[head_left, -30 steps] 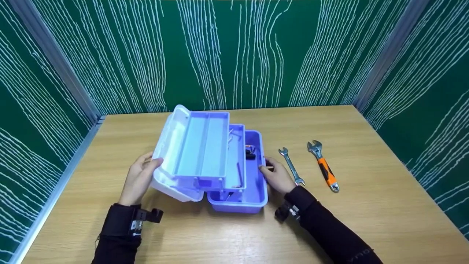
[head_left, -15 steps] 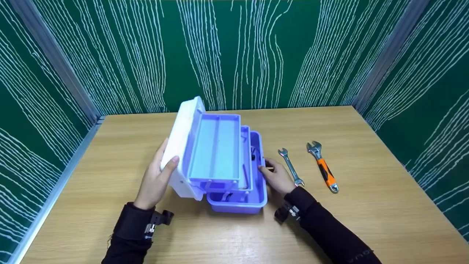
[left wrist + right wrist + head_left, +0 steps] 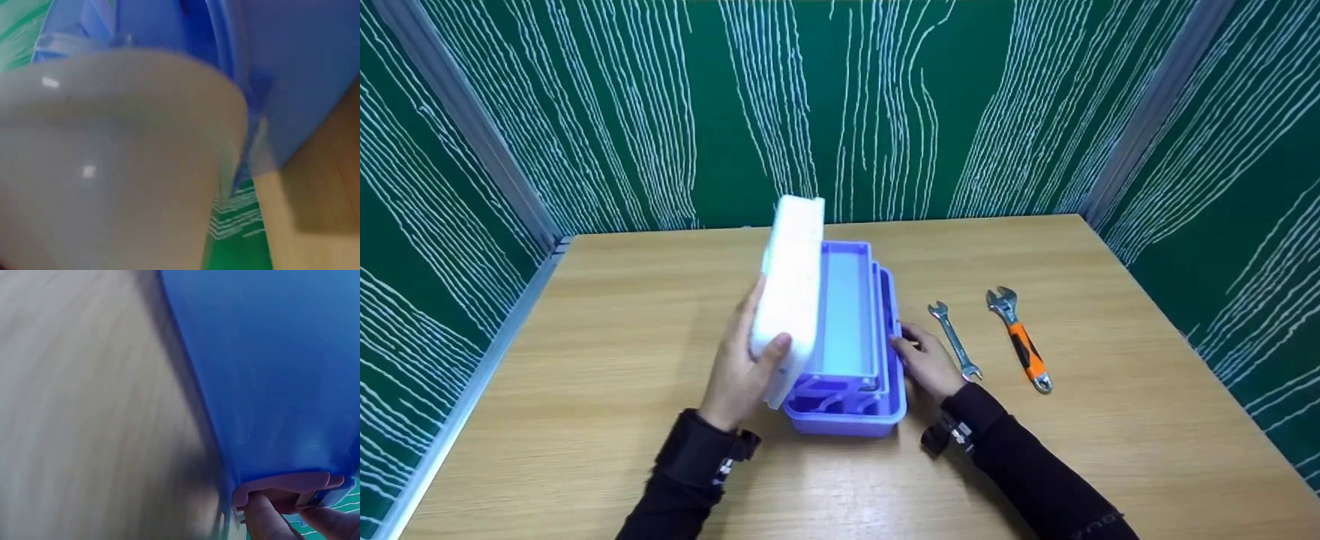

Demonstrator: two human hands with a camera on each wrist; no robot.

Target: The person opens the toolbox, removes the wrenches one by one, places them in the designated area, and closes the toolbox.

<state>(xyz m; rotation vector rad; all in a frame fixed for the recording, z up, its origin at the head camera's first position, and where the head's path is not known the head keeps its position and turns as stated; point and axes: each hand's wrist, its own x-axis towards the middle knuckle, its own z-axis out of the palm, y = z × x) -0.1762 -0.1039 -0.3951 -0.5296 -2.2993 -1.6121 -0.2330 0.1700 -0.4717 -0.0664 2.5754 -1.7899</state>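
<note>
A purple toolbox [image 3: 844, 427] stands on the table with its white lid [image 3: 795, 277] tilted nearly upright on the left. My left hand [image 3: 739, 371] grips the lid, thumb over its outer face and fingers behind its far side. Stepped inside the box are lilac trays [image 3: 844, 315], the upper one overlapping the lower. At the right wall, my right hand [image 3: 928, 364] pinches the rim; in the right wrist view its fingers [image 3: 267, 517] curl at the blue-looking wall [image 3: 270, 382]. The lid [image 3: 112, 169] fills most of the left wrist view, hiding the left hand there.
To the right of the box lie a double open-end wrench [image 3: 955, 341] and an adjustable wrench [image 3: 1021, 341] with an orange and black handle. Green panels with white streaks border the wooden table [image 3: 585, 360] at the back and sides.
My left hand has swung the lid up and rightward from its laid-back position. The trays have folded rightward over the box, covering the tools inside. My right hand has stayed at the rim.
</note>
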